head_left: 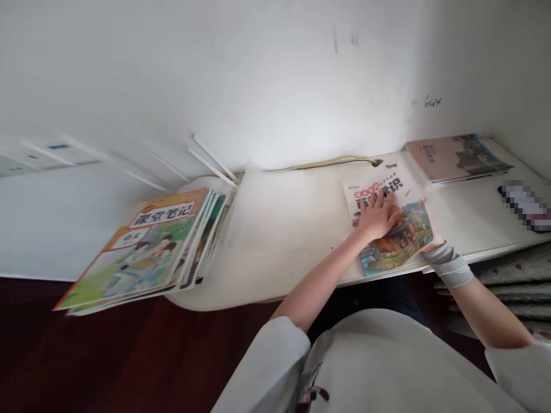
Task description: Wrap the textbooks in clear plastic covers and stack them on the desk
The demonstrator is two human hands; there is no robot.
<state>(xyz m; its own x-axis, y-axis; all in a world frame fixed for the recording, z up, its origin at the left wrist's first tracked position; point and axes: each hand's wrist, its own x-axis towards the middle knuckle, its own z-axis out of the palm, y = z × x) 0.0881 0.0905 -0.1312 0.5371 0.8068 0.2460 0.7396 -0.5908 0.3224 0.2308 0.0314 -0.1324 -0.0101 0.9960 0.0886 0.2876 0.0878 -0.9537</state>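
Note:
A colourful paperback book (398, 232) with Chinese lettering and a picture on its cover lies on the white desk, its lower corner at the front edge. My left hand (379, 217) rests flat on the cover, fingers spread over the title. At the book's lower right edge is my right hand (434, 240), its fingers hidden by the book. A grey-white band (450, 264) wraps the right wrist.
Several books, topped by a green and orange one (146, 252), stand in a slanted stack at the desk's left end. Another pile of books (456, 156) lies at the back right, near a phone (525, 206). A yellow cable (336, 162) runs along the wall.

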